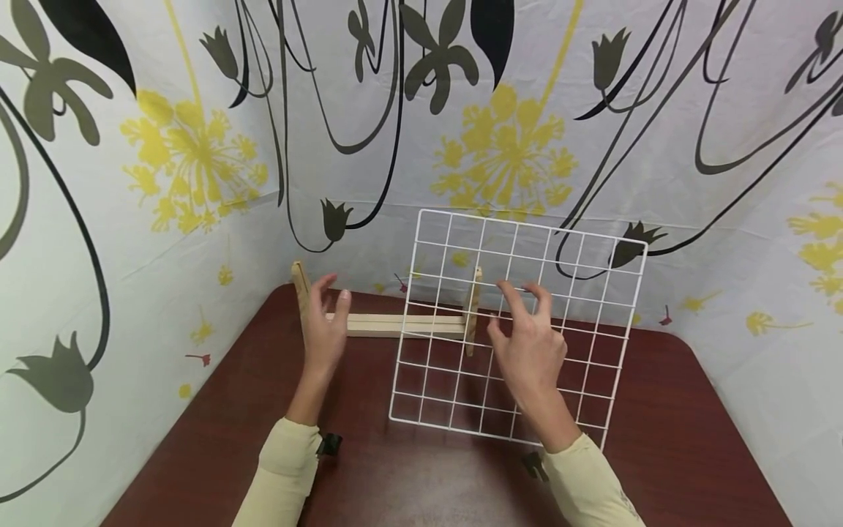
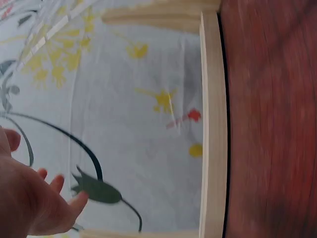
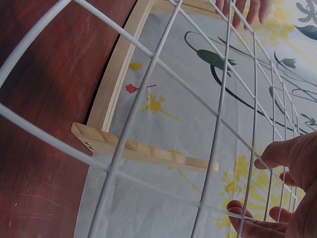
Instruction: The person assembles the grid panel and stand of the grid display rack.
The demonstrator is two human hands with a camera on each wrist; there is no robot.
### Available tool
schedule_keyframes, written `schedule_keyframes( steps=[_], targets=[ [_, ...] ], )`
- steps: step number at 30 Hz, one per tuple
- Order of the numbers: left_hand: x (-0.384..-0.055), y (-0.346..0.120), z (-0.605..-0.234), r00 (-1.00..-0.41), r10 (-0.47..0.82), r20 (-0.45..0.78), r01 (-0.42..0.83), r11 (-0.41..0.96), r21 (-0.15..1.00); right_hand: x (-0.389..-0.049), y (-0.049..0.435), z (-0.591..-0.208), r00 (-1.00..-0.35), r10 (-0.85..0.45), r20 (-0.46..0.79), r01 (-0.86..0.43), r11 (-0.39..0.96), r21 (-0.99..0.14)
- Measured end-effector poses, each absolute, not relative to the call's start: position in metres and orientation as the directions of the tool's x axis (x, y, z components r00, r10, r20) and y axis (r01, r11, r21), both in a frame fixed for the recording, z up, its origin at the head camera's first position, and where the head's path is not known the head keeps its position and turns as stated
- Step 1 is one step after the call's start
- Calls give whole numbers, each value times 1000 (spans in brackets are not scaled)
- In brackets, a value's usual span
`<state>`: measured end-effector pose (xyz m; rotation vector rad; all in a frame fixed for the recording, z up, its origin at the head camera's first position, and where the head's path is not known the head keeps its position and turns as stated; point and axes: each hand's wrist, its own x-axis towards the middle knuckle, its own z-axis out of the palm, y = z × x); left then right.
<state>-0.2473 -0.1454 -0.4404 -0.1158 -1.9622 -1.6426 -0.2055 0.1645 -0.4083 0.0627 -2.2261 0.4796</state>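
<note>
A white wire grid panel [image 1: 450, 320] stands tilted in front of my right hand [image 1: 532, 351]. My right fingers and thumb are bent at its wires, gripping it near the middle, and the right wrist view shows fingertips [image 3: 237, 206] right at the wires. Behind the grid is a wooden frame: a pale crossbar [image 1: 375, 324] between a left post [image 1: 299, 282] and a notched right post [image 3: 143, 150]. My left hand [image 1: 324, 337] hovers close to the left post, fingers spread and slightly bent, holding nothing. Part of the crossbar is hidden behind the left hand.
A dark red-brown table [image 1: 217, 439] lies under everything. Patterned fabric [image 1: 369, 176] with flowers and vines hangs around its back and sides. Small black devices [image 1: 329, 444] sit at both wrists by the light sleeves [image 1: 286, 454].
</note>
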Motion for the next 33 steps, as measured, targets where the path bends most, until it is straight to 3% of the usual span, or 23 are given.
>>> schedule_keyframes(
  steps=[5,12,24,30,33],
  targets=[
    [-258,-170,-443,-773,-446,451,305,361,881,-205,166,-410,-644,109,757,-207,928,-309],
    [-276,-207,-445,-797,-504,332,184,320,929,-205,168,-412,-622,103,776,-215,931,-296],
    [-303,-252,-448,-959,-272,76,11,235,972,-202,166,-413,-620,74,781,-226,937,-268],
    [-314,-258,-451,-985,-164,-61,-72,61,996,-201,164,-415,-629,55,776,-225,942,-249],
    [-319,-259,-453,-988,-134,-74,-82,50,995,-202,164,-414,-620,50,783,-229,943,-241]
  ],
)
